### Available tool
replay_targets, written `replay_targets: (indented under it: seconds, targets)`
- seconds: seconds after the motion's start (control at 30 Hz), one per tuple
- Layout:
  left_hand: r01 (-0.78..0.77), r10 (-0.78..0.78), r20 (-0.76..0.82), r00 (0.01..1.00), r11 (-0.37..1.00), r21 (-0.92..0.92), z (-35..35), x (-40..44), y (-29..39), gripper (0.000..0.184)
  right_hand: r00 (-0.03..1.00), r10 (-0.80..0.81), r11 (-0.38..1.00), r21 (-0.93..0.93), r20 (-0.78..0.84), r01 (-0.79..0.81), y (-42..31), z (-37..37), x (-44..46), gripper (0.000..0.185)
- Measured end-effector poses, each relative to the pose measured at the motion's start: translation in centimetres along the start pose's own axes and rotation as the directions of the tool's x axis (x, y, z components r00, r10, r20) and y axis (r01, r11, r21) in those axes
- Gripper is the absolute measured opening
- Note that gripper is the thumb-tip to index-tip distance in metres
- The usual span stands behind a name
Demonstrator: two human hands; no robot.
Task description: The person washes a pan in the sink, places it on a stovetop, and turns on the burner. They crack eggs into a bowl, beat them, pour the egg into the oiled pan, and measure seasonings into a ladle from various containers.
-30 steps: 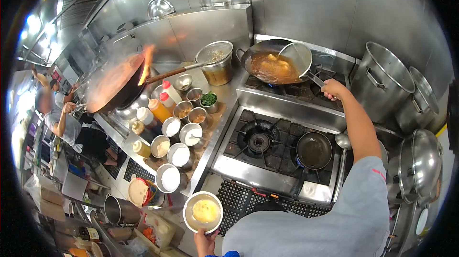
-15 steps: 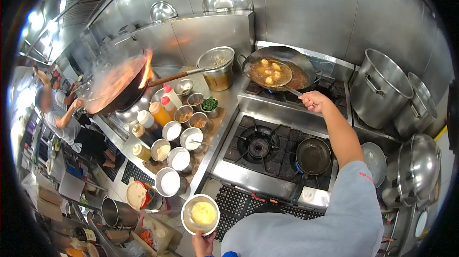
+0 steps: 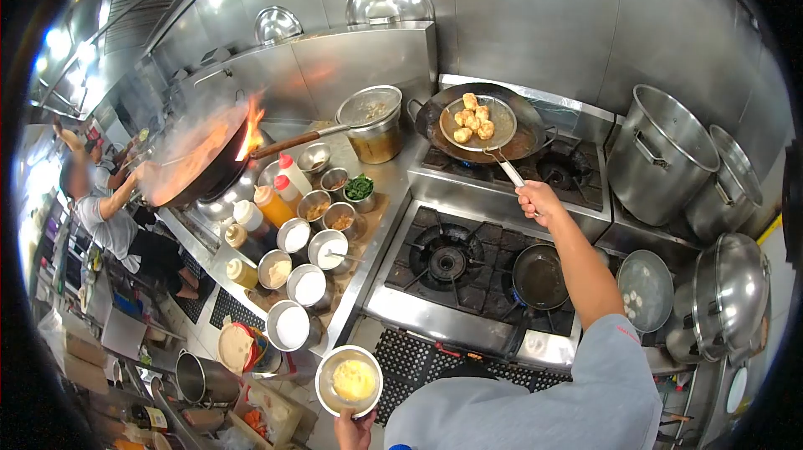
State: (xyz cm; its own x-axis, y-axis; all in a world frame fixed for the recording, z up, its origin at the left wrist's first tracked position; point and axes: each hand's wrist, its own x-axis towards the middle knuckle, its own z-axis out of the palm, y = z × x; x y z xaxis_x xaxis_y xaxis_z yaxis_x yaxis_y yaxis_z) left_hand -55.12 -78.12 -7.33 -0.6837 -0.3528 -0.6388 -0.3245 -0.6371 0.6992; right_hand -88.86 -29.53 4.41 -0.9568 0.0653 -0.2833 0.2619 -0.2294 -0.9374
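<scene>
My right hand (image 3: 541,202) is closed around the handle of a mesh strainer (image 3: 456,107). Several golden-brown fried balls (image 3: 474,121) sit in the strainer, which is raised over the wok (image 3: 523,99) on the back burner. Dark oil shows in part below it. Down at the front, my left hand (image 3: 355,429) grips a metal bowl (image 3: 324,381) from its near side. A yellow, egg-like mixture (image 3: 355,380) lies inside the bowl. The left fingers are partly hidden under it.
A small frying pan (image 3: 539,276) sits over a lit front burner. Left are seasoning tins (image 3: 293,324), sauce bottles (image 3: 274,205) and a pot with a strainer (image 3: 372,128). Tall stockpots (image 3: 661,157) stand right. At far left a co-worker (image 3: 109,216) handles a flaming wok (image 3: 205,153).
My right hand has lifted the strainer with the fried balls up out of the oil and moved slightly down in view. The bowl in my left hand stays nearly in place.
</scene>
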Motion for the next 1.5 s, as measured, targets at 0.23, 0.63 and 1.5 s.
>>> replay_targets:
  seconds: [0.23,0.63,1.5]
  targets:
    - [0.069,-0.066,-0.032,0.997,0.992,0.103,2.3,-1.2,1.6,0.032,0.999,-0.048,0.996,0.078,0.014,0.046,-0.3,0.7,-0.8,0.008]
    - [0.063,-0.063,0.106,0.992,0.998,0.002,-1.3,1.8,-1.6,0.042,0.999,-0.027,1.0,0.002,-0.037,0.027,0.4,0.7,-0.7,0.01]
    - [0.103,-0.103,-0.025,0.994,0.995,0.004,1.9,-0.5,-3.6,0.041,0.993,-0.114,0.993,-0.034,-0.011,0.114,-6.5,2.1,0.7,0.011]
